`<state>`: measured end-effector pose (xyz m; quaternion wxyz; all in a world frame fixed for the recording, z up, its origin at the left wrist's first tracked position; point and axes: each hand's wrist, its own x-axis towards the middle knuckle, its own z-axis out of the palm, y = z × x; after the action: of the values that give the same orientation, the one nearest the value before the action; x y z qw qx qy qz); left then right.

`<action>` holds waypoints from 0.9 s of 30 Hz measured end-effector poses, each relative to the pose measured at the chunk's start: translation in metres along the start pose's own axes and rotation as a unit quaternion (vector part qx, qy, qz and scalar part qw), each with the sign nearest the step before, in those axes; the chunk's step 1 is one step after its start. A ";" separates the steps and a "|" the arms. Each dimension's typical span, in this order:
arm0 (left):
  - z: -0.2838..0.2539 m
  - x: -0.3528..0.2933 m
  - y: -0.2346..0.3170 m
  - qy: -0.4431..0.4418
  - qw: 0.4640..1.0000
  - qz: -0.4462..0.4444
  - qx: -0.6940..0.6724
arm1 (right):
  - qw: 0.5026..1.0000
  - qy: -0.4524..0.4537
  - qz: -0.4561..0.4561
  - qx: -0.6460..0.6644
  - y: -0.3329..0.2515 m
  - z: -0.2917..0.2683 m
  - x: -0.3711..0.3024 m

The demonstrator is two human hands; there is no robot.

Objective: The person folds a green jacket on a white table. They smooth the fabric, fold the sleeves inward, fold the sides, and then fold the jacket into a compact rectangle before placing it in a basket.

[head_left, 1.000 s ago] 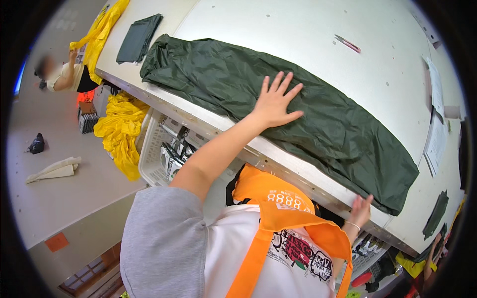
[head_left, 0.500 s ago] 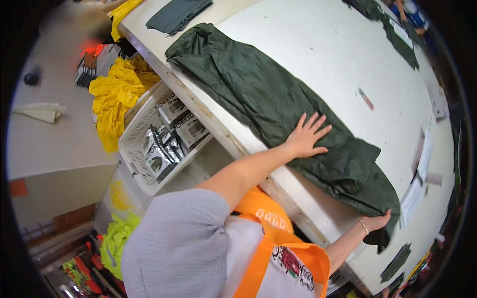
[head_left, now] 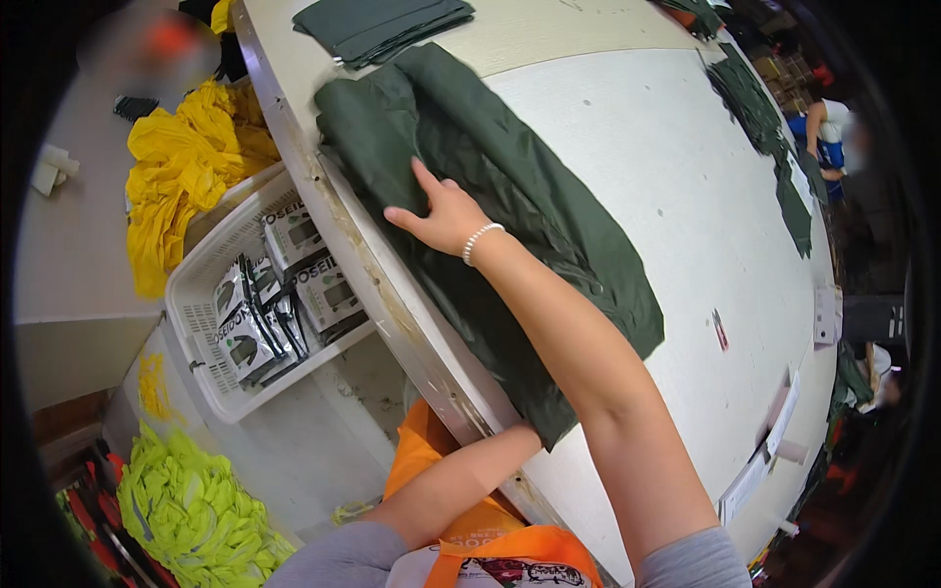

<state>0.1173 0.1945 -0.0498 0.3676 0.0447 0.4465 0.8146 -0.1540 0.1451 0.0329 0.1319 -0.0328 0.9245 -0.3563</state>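
A dark green garment of thin, slightly shiny fabric [head_left: 588, 230] lies folded lengthwise along the near edge of the white table [head_left: 667, 137]. My right hand [head_left: 446, 218], with a beaded bracelet on its wrist, rests on the garment's left part. Its thumb and forefinger are stretched apart, and nothing is held there. My left forearm [head_left: 461, 485] reaches over the table edge to the garment's near end. There the fabric covers my left hand, so its fingers are hidden.
A stack of folded dark green pieces [head_left: 382, 27] lies at the far table end. Beside the table stands a white basket [head_left: 191, 338] of packaged goods, near yellow garments [head_left: 186, 176] and a lime-green heap [head_left: 186, 500]. A small red-handled tool [head_left: 720, 331] and papers [head_left: 755, 470] lie rightward.
My right hand has moved from the garment's near right end to its far left part. My left hand has gone from the fabric's top to under its near end. The garment is now folded over.
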 end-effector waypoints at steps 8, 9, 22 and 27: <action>-0.007 -0.010 0.019 0.034 0.993 -0.065 -0.088 | 0.921 0.340 0.029 0.189 0.117 -0.146 -0.158; -0.008 -0.010 0.020 0.036 0.992 -0.071 -0.097 | 0.933 0.311 0.097 0.149 0.151 -0.151 -0.192; -0.036 -0.057 0.046 0.103 0.930 -0.254 -0.244 | 0.927 0.357 0.114 -0.023 0.175 -0.076 -0.309; -0.057 -0.156 0.049 -0.031 0.970 -0.150 -0.189 | 0.924 0.272 0.200 -0.179 0.151 -0.074 -0.317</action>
<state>0.1799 0.0394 -0.0063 0.5009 -0.0672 0.2747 0.8180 0.1361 0.3543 0.0549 -0.0641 0.2278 0.9605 -0.1464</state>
